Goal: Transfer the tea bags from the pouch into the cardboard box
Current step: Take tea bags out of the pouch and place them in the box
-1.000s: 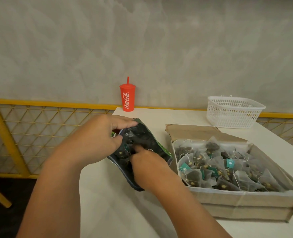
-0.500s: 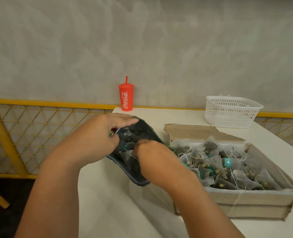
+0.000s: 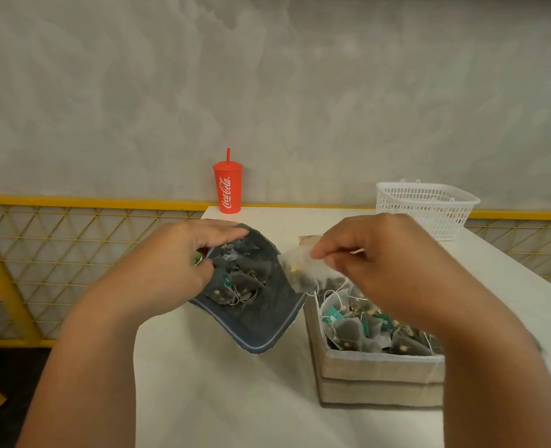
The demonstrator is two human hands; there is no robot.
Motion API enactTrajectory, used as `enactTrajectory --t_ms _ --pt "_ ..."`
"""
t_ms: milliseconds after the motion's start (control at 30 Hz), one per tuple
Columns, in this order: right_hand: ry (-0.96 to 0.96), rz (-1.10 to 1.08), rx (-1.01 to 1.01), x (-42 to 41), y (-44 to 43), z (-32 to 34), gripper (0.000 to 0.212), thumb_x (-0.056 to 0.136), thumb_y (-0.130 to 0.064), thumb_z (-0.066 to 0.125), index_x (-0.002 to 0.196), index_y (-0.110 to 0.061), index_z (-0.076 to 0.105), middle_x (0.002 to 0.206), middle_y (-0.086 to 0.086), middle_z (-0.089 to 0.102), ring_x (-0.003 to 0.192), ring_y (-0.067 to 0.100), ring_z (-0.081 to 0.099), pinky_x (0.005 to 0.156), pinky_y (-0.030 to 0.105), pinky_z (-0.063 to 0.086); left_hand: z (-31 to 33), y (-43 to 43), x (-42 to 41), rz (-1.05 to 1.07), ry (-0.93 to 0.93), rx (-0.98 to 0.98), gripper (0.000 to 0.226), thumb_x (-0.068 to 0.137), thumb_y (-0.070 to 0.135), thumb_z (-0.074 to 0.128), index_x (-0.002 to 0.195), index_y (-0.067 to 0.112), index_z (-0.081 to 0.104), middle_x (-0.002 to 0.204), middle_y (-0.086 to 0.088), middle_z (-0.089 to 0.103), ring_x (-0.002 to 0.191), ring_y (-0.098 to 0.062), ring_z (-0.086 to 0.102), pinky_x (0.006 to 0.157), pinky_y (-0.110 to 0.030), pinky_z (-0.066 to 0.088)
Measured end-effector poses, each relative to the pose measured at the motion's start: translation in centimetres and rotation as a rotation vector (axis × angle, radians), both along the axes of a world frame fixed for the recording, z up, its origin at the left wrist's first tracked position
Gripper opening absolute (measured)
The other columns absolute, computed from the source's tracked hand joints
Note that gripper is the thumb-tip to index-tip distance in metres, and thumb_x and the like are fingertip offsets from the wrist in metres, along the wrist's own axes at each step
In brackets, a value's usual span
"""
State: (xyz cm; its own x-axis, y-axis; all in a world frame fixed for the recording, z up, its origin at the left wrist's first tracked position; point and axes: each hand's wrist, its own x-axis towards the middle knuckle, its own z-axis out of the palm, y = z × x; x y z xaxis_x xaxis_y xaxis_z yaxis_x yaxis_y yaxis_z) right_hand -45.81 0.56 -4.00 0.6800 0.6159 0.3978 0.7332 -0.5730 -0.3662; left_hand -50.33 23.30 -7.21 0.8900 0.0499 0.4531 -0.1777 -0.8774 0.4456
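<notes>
Head view shows the transfer step under way, with one bag in transit. At the left, the left hand grips the upper-left rim of the pouch, fingers curled over the edge and thumb pressed against it, holding the mouth open. Several tea bags lie inside the pouch, so the task is judged unfinished. Just right of the pouch mouth, a single mesh tea bag hangs pinched between thumb and forefinger of the right hand; the other fingers are loosely curled. This bag hangs above the far-left corner of the cardboard box, which rests on the white table just beside the pouch and already holds a pile of bags. The next move calls for carrying the bag rightward over the box opening, then parting thumb and forefinger to release it.
</notes>
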Motion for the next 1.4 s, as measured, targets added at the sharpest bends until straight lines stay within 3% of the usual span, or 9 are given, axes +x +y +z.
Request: enactTrajectory --t_ms 200,267,400,667,800,1033,1233,1300,1400 --pt "0.013 -0.107 0.128 1.1 -2.9 0.4 0.037 0.083 -0.010 0.063 0.063 -0.042 0.060 0.072 -0.011 0.068 0.068 0.011 0.063 0.067 0.013 0.044 -0.3 0.2 0.2 -0.008 -0.011 -0.036 0.061 0.081 -0.010 0.046 0.115 0.039 0.058 0.115 0.040 0.045 0.107 0.023 0.040 0.079 0.004 0.031" --pt "0.020 -0.144 0.143 1.6 -3.6 0.3 0.038 0.082 -0.008 0.063 0.062 -0.040 0.060 0.070 -0.007 0.068 0.066 0.016 0.063 0.063 0.015 0.044 -0.4 0.2 0.3 -0.019 -0.020 -0.050 0.062 0.080 -0.011 0.046 0.114 0.039 0.059 0.111 0.042 0.043 0.101 0.032 0.036 0.076 0.007 0.031" --pt "0.080 -0.187 0.132 2.5 -4.6 -0.2 0.035 0.082 -0.005 0.060 0.067 -0.036 0.061 0.067 -0.012 0.063 0.057 0.005 0.058 0.051 0.012 0.042 -0.5 0.2 0.3 -0.029 -0.025 -0.050 0.060 0.079 -0.012 0.047 0.115 0.034 0.060 0.110 0.041 0.045 0.098 0.035 0.034 0.071 0.007 0.033" --pt "0.204 -0.212 -0.207 3.6 -4.6 -1.2 0.024 0.080 -0.007 0.064 0.070 -0.030 0.065 0.073 -0.009 0.064 0.066 0.004 0.059 0.055 0.012 0.044 -0.4 0.1 0.3 -0.028 -0.031 -0.059 0.059 0.080 -0.013 0.047 0.114 0.032 0.060 0.107 0.041 0.044 0.093 0.038 0.033 0.072 0.010 0.030" --pt "0.383 -0.250 -0.397 4.1 -3.7 -2.3 0.026 0.074 0.004 0.059 0.069 -0.021 0.063 0.061 -0.009 0.060 0.053 0.004 0.053 0.053 0.016 0.043 -0.3 0.1 0.1 -0.021 -0.013 -0.054 0.058 0.081 -0.011 0.048 0.115 0.034 0.060 0.108 0.041 0.045 0.094 0.037 0.034 0.070 0.007 0.035" --pt "0.448 -0.302 -0.523 4.7 -4.0 -3.0 0.022 0.075 0.000 0.067 0.084 -0.019 0.061 0.073 -0.007 0.057 0.060 0.003 0.050 0.054 0.014 0.038 -0.2 0.0 0.0 0.002 -0.004 -0.047 0.058 0.081 -0.009 0.049 0.114 0.037 0.059 0.110 0.039 0.044 0.093 0.029 0.039 0.066 0.006 0.035" --pt "0.360 -0.269 -0.356 4.0 -4.5 -1.9 0.025 0.079 -0.029 0.070 0.100 -0.032 0.057 0.083 -0.017 0.055 0.082 0.006 0.054 0.075 0.024 0.043 -0.2 0.1 0.0 0.000 0.002 -0.038 0.059 0.081 -0.009 0.049 0.118 0.036 0.058 0.116 0.035 0.046 0.109 0.012 0.041 0.073 -0.002 0.036" --pt "0.280 -0.204 -0.215 3.3 -3.8 -1.4 0.019 0.086 -0.023 0.061 0.099 -0.036 0.057 0.083 -0.015 0.062 0.078 0.004 0.059 0.071 0.021 0.047 -0.2 0.2 0.0 0.004 0.001 -0.034 0.059 0.081 -0.009 0.049 0.119 0.036 0.057 0.120 0.031 0.047 0.110 0.011 0.041 0.072 -0.003 0.036" --pt "0.195 -0.104 -0.084 1.7 -1.8 -0.7 0.039 0.089 -0.003 0.042 0.097 -0.038 0.058 0.082 -0.014 0.063 0.078 0.008 0.063 0.073 0.029 0.054 -0.1 0.2 0.0 -0.005 -0.004 -0.032 0.059 0.081 -0.009 0.049 0.119 0.036 0.057 0.116 0.034 0.046 0.104 0.018 0.043 0.070 -0.002 0.037"
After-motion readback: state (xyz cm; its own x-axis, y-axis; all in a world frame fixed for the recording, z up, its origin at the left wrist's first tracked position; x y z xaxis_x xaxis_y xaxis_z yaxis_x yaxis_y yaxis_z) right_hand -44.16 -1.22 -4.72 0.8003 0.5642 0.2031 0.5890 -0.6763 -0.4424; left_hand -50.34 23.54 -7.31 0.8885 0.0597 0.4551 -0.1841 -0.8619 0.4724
